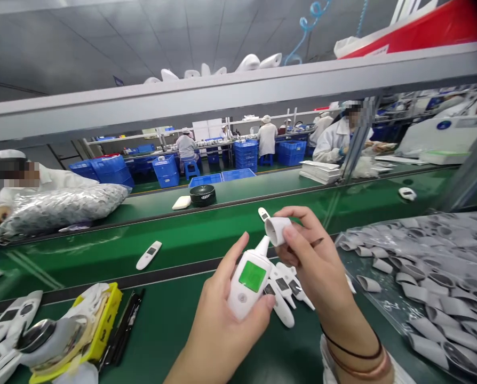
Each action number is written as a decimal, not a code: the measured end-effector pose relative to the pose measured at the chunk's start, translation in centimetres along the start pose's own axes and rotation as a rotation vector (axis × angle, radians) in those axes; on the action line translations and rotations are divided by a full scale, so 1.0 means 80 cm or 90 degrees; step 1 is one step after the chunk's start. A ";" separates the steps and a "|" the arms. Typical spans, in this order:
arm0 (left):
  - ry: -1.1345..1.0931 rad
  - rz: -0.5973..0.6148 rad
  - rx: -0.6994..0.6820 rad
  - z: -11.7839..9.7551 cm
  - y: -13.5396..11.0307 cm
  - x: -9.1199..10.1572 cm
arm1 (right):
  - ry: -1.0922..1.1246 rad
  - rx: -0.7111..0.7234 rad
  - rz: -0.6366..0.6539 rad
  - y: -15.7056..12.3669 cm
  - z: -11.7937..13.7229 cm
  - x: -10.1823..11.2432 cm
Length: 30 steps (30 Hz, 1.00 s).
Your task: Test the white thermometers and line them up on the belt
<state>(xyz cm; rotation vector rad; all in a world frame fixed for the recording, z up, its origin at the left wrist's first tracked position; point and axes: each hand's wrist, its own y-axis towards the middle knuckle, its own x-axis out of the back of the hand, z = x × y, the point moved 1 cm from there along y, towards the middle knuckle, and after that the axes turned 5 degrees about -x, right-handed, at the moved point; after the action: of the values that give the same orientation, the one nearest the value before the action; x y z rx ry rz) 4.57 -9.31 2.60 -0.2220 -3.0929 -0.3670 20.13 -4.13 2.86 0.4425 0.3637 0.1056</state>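
Note:
My left hand point(222, 325) grips a white thermometer point(249, 278) with a green screen, its tip pointing up. My right hand point(312, 261) pinches a small white cap point(277, 230) just above that tip, and a thin dark stick juts from its fingers. Under both hands several more white thermometers point(284, 290) lie in a loose heap on the green belt point(174, 250).
A clear bag full of grey-white caps point(430, 282) lies at the right. At the left are white devices, a yellow-framed tool point(96, 325) and dark pens. A single thermometer point(149, 255) rests on the belt. Farther off: a black round fan point(202, 195), a silver bag point(62, 205), blue crates, workers in white.

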 end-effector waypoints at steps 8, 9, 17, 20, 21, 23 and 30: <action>0.090 -0.035 -0.019 0.007 0.001 -0.005 | -0.163 0.077 0.077 -0.002 -0.001 -0.007; 0.094 -0.032 -0.022 0.007 0.001 -0.005 | -0.162 0.081 0.062 -0.002 -0.001 -0.006; 0.102 0.009 0.004 0.004 -0.001 -0.001 | -0.249 0.165 -0.021 -0.011 -0.008 -0.017; 0.074 0.013 -0.001 0.006 0.001 -0.001 | -0.325 0.224 -0.049 -0.017 -0.016 -0.025; 0.066 0.009 -0.010 0.006 0.002 -0.002 | -0.342 0.240 -0.060 -0.018 -0.018 -0.026; 0.068 -0.002 -0.024 0.008 0.005 -0.003 | -0.355 0.255 -0.072 -0.017 -0.019 -0.026; 0.300 0.003 -0.063 0.013 0.014 -0.003 | -0.315 0.180 -0.073 -0.006 -0.010 -0.013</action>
<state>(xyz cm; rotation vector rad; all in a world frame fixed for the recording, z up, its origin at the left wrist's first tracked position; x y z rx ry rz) 4.94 -8.06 1.87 -0.1224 -2.6140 -0.4921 18.89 -4.39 2.28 0.7061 -0.0865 -0.1683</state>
